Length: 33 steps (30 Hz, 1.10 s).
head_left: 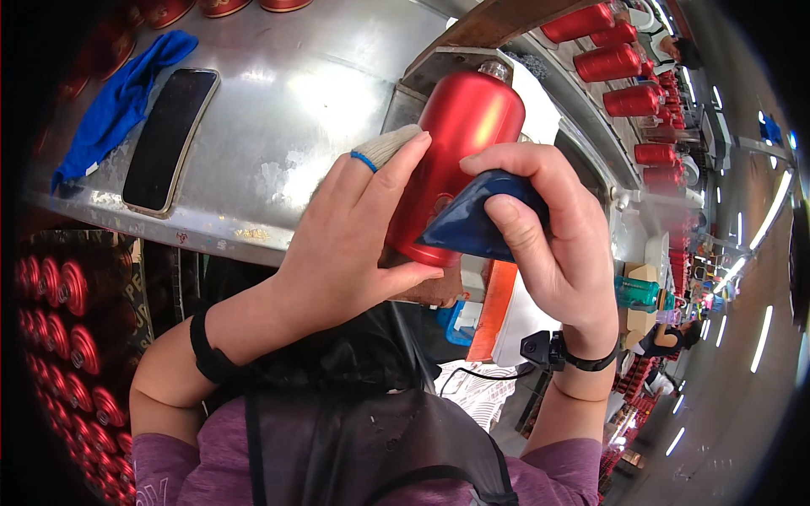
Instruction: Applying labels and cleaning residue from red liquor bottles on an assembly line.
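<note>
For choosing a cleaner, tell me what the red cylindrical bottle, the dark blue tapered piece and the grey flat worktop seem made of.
Red cylindrical bottle: probably coated glass, satin-metallic; the neck looks clear, though metal isn't ruled out.
Dark blue tapered piece: perhaps plastic or rubber, smooth with glossy highlights.
Grey flat worktop: likely bare metal, scuffed, with blurred bright reflections.

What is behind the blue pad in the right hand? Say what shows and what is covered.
Part of the red bottle, which shows along the left of the blue pad. The pad and right hand cover whatever is directly behind them.
</note>
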Motion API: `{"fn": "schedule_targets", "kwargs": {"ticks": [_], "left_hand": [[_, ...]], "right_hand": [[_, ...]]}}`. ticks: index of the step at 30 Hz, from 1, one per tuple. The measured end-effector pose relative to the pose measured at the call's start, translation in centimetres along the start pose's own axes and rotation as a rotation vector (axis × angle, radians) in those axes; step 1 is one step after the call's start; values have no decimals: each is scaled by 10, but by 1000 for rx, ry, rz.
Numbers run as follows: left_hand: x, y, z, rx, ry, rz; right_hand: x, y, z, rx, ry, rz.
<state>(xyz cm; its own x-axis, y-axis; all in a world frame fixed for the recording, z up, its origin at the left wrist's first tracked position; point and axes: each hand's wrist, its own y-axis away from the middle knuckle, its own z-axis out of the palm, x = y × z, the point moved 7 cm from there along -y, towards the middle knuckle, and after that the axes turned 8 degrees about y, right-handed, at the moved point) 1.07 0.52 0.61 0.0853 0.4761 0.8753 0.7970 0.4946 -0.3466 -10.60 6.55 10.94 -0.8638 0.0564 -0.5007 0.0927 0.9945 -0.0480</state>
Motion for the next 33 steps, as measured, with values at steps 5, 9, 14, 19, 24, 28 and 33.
{"fn": "schedule_targets", "kwargs": {"ticks": [5,9,14,19,24,28,33], "left_hand": [[4,-2,1,10,-33,-5],[5,-1,1,-12,-33,-33],[5,-1,2,0,-35,-20],[6,-1,3,9,-55,-16],[8,0,1,-12,-69,-25],[5,-2,4,-27,-44,-45],[3,-2,3,-51,-29,-65]], "right_hand": [[-16,4,3,28,238,-167],[-16,3,8,9,178,-187],[-17,4,3,61,209,-203],[-23,6,7,41,262,-247],[3,-4,-4,41,62,-23],[37,-2,-14,193,-192,157],[37,-5,-18,179,174,16]]}}
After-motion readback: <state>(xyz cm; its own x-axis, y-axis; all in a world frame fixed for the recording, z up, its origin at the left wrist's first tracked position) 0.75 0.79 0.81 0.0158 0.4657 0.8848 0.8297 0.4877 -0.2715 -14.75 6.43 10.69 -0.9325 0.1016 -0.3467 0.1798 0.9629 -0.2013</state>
